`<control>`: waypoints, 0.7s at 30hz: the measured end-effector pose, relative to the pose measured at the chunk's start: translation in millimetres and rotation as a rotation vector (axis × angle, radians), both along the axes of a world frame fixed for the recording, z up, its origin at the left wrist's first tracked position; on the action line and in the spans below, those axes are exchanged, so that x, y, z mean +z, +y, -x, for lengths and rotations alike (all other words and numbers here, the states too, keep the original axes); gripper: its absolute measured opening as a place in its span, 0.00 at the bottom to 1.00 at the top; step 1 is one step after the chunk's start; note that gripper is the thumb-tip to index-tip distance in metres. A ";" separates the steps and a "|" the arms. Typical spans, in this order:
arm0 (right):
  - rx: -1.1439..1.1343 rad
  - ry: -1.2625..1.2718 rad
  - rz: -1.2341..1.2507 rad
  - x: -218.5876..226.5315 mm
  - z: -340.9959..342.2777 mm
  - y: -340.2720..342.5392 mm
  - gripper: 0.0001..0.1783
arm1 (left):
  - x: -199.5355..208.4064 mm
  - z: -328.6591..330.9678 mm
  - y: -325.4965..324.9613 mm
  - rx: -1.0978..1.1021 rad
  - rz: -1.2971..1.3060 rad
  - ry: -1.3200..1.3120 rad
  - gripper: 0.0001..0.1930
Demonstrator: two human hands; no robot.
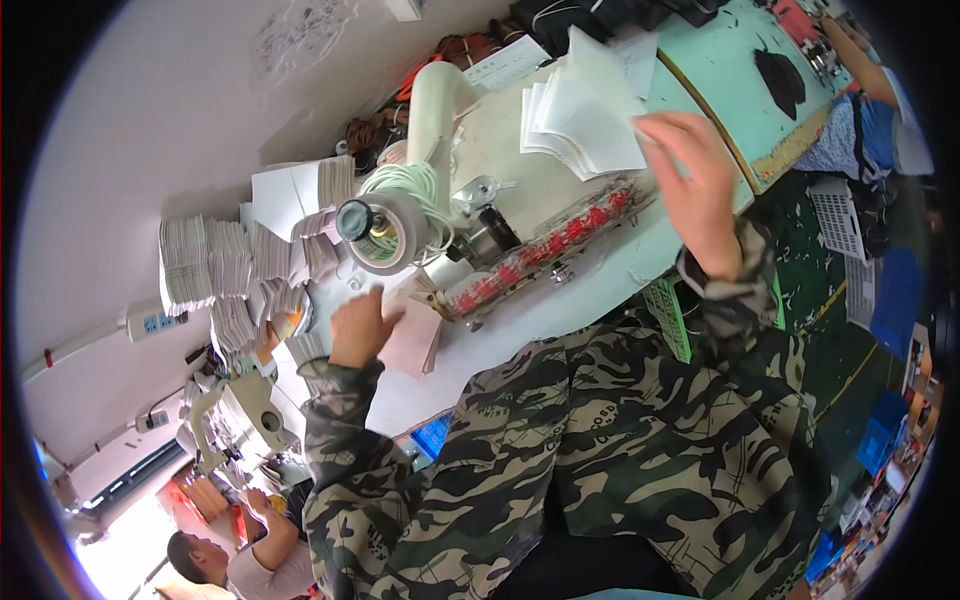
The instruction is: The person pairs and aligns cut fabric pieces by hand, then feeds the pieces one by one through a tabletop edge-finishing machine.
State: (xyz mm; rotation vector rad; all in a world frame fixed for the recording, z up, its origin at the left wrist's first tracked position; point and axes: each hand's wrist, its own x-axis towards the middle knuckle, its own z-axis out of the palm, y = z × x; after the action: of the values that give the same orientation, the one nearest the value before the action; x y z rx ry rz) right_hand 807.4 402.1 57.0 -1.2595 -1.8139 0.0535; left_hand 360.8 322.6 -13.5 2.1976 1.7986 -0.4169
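Note:
My right hand [695, 185] reaches over the right part of the bench, fingers outstretched and slightly bent. Its fingertips are at the edge of a fanned pile of white sheets [590, 115]; whether they touch it I cannot tell. On the left, my left hand [358, 328] hovers with thumb and fingers apart, holding nothing visible. Beside it lies a small stack of pale pinkish sheets [415, 338]. Between my hands stands a machine [490, 235] with a long bar [545, 250] covered in red patches along its front.
Stacks of cut sheets [215, 265] line the wall at left. A pale cord coil [405, 185] hangs by the machine's thick column [432, 115]. A green crate [668, 318] is below the bench edge. Co-workers sit at lower left [265, 555] and far right [870, 135].

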 end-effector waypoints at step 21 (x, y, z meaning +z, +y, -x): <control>0.701 0.316 0.986 -57.1 144.3 -103.7 0.14 | -28.0 69.4 -68.0 0.079 -0.053 -0.199 0.14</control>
State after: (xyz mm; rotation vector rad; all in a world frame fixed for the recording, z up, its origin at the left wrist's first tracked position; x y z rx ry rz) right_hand 663.1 298.4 0.0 -1.0354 -1.8852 1.5922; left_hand 291.4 254.6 -41.5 2.1097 1.7998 -0.1290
